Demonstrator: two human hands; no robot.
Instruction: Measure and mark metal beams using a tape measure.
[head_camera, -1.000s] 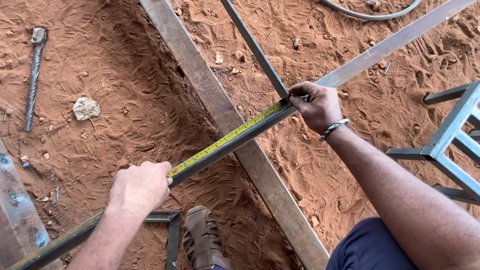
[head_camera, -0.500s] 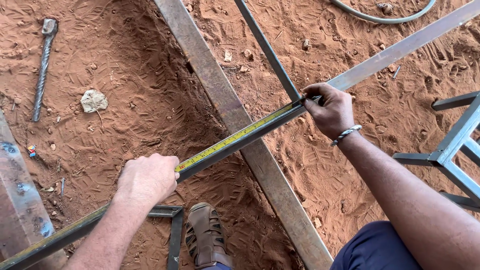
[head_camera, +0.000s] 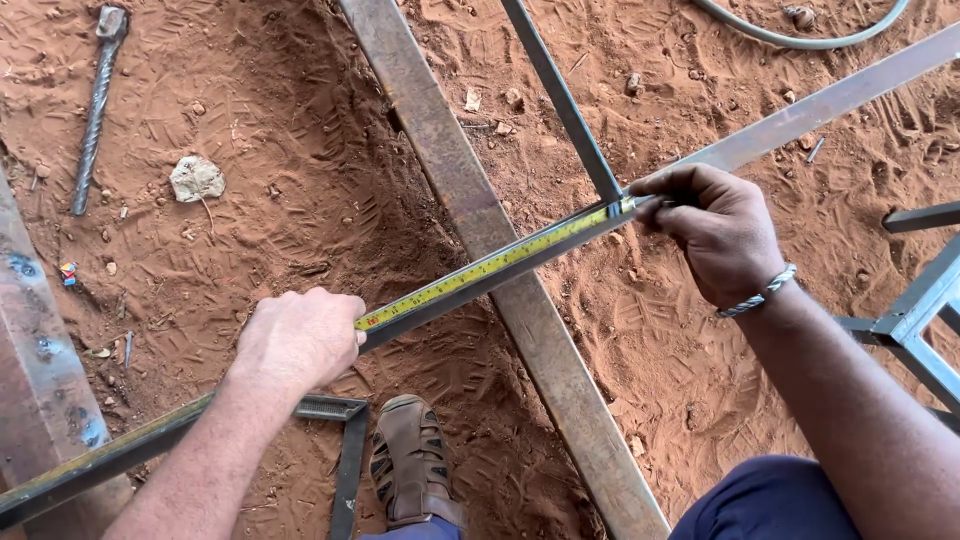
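Note:
A yellow tape measure blade (head_camera: 495, 263) lies stretched along a long dark steel bar (head_camera: 100, 462) that runs diagonally over the red sand. My left hand (head_camera: 298, 342) is closed over the tape and the bar at the lower left, hiding the tape's case. My right hand (head_camera: 718, 228), with a metal bracelet on the wrist, pinches the tape's far end where a thin dark bar (head_camera: 560, 100) meets the diagonal bar. A wide rusty flat bar (head_camera: 440, 150) passes underneath, crossing the tape.
A sandalled foot (head_camera: 410, 470) stands by a small steel angle piece (head_camera: 345, 440). A hammer (head_camera: 95, 110) and a stone (head_camera: 196, 178) lie at the upper left. A grey steel frame (head_camera: 915, 315) is at the right, a hose (head_camera: 800, 35) at the top.
Both hands keep their hold on the tape along the bar. The view has drifted a little, so everything sits slightly further right in frame.

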